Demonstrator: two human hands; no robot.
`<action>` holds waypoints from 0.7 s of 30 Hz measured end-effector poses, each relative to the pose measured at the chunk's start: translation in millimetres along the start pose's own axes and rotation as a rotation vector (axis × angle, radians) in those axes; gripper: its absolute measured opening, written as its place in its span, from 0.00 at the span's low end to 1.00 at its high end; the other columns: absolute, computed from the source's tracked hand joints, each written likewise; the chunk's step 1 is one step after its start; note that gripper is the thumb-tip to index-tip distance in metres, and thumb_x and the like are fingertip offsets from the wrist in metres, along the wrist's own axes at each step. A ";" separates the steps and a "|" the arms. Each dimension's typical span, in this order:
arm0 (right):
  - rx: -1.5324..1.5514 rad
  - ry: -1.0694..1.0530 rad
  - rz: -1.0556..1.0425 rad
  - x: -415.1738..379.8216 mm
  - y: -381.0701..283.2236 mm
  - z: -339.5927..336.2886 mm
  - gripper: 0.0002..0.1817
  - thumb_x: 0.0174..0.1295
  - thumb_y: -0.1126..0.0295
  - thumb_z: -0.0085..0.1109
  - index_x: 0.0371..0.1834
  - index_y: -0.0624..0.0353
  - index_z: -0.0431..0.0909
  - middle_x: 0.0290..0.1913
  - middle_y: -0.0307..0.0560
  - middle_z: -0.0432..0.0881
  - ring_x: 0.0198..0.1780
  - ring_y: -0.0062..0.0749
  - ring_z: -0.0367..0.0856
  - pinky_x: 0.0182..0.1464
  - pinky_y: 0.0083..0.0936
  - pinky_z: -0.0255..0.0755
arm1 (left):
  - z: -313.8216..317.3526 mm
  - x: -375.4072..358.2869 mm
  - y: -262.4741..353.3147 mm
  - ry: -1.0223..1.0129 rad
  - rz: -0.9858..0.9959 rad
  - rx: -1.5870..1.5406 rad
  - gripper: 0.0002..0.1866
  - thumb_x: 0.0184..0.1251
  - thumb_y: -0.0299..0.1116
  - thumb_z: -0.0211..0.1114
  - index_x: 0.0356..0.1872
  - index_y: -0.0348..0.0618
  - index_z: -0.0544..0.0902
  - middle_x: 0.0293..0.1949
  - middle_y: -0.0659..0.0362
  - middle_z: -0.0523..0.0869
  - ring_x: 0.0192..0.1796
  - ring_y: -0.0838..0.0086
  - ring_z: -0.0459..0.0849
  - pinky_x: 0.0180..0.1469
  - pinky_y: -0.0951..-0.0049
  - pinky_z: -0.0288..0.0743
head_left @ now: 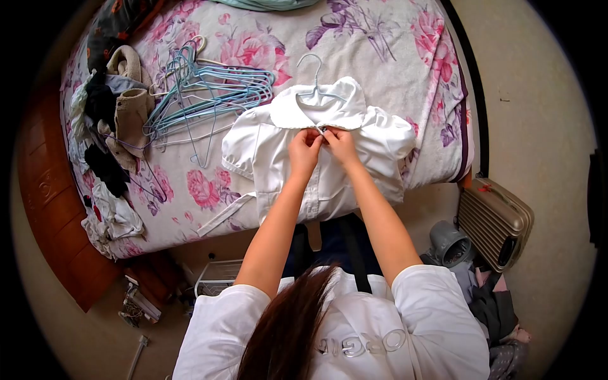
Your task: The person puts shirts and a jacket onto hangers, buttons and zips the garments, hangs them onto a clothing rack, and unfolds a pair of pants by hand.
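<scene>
A white short-sleeved blouse (pixel 278 152) with a wide round collar lies face up at the bed's near edge. Inside its neck is a light blue hanger (pixel 315 76), its hook sticking out above the collar. At the front opening just below the collar, my left hand (pixel 305 147) pinches the blouse's edge. My right hand (pixel 340 144) is closed on the other side of the same opening, fingertips nearly meeting the left ones. A small dark spot shows between the fingertips; I cannot make out what it is.
Several blue and white hangers (pixel 215 88) are heaped on the flowered bedspread (pixel 209 190), left of the blouse. Piled clothes (pixel 130 114) line the bed's left side. A brown suitcase (pixel 497 218) and a grey bucket-like container (pixel 451 244) stand on the floor at right.
</scene>
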State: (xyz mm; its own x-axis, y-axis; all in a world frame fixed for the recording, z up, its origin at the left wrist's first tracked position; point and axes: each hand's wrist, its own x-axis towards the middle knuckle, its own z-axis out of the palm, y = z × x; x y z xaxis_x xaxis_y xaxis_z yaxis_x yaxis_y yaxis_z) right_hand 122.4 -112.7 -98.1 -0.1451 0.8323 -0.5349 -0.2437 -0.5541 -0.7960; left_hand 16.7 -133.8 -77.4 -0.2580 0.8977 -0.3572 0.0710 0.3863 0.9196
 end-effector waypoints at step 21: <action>-0.721 -0.039 -0.337 -11.2 -25.1 8.3 0.09 0.52 0.73 0.52 0.33 0.65 0.77 0.25 0.50 0.79 0.27 0.30 0.78 0.32 0.24 0.71 | -25.4 2.4 24.1 -0.191 0.137 0.606 0.09 0.56 0.31 0.56 0.26 0.34 0.79 0.23 0.47 0.79 0.27 0.54 0.78 0.31 0.62 0.70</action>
State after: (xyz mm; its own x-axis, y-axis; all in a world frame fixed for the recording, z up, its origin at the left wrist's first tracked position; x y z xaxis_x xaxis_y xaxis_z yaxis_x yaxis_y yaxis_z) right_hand 122.2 -108.0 -69.8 -0.2110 0.9494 -0.2327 0.3985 -0.1338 -0.9073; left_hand -6.7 -127.7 -51.9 -0.0356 0.9477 -0.3172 0.6364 0.2662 0.7240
